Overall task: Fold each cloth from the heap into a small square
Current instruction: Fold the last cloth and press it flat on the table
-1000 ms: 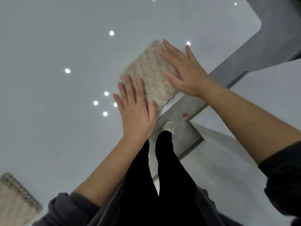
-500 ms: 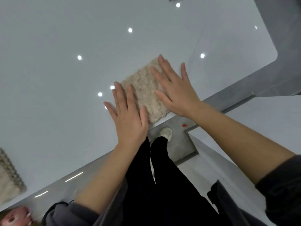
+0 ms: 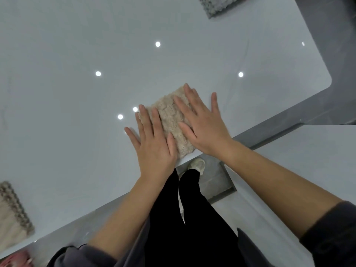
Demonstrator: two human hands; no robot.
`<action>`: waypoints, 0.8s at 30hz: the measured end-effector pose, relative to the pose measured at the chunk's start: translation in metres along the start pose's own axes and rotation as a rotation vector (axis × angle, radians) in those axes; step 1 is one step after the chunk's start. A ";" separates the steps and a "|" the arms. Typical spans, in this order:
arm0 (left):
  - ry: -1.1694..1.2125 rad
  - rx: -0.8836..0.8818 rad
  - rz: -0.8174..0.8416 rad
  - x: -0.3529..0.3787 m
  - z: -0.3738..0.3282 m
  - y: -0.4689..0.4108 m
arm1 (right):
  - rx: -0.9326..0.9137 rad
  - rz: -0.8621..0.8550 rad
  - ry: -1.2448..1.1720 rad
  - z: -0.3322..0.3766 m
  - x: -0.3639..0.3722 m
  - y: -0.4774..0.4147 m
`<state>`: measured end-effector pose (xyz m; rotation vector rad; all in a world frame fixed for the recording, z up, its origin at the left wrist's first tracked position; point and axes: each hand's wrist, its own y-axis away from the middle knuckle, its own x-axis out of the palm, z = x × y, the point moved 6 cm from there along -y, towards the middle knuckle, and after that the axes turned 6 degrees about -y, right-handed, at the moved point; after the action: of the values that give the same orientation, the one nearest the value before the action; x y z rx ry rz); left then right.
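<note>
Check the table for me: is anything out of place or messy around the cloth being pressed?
Nothing stands out. The beige cloth lies as a neat folded square near the table edge, with the left hand and right hand flat on it. Other cloths sit apart at the frame edges.

You're working in even, cool overhead light. 6 round lamp reflections glare off the glossy white table (image 3: 77, 132). Shadows under your hands are faint. Wide-angle distortion bends the table edge, and the frame corners look soft.
</note>
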<state>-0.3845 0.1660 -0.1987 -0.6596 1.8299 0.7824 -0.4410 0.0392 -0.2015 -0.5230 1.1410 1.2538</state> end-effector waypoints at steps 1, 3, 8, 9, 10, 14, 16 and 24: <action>-0.004 -0.003 -0.001 0.001 0.000 0.000 | 0.000 0.000 0.006 0.000 0.000 0.000; -0.012 -0.003 -0.007 0.003 -0.001 -0.001 | -0.001 -0.002 0.018 0.000 0.000 -0.001; -0.022 0.026 -0.027 0.005 -0.003 -0.003 | 0.024 -0.019 -0.003 0.000 0.002 0.000; -0.025 0.043 -0.027 0.005 -0.004 -0.004 | 0.024 -0.022 -0.008 0.002 0.002 0.000; -0.031 0.056 -0.021 0.005 -0.005 -0.004 | 0.023 -0.026 -0.012 0.004 0.003 0.000; -0.068 0.104 -0.006 -0.012 0.003 -0.009 | 0.111 -0.115 -0.093 -0.004 -0.007 0.012; -0.062 0.218 -0.033 -0.031 0.006 -0.027 | 0.227 -0.207 -0.180 -0.006 -0.011 0.032; -0.228 1.118 0.136 -0.044 -0.029 -0.095 | 0.575 -0.289 -0.304 0.035 0.023 0.070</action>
<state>-0.3157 0.0865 -0.1699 0.2719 1.7672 -0.1534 -0.4944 0.0998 -0.1902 -0.0545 1.0592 0.6792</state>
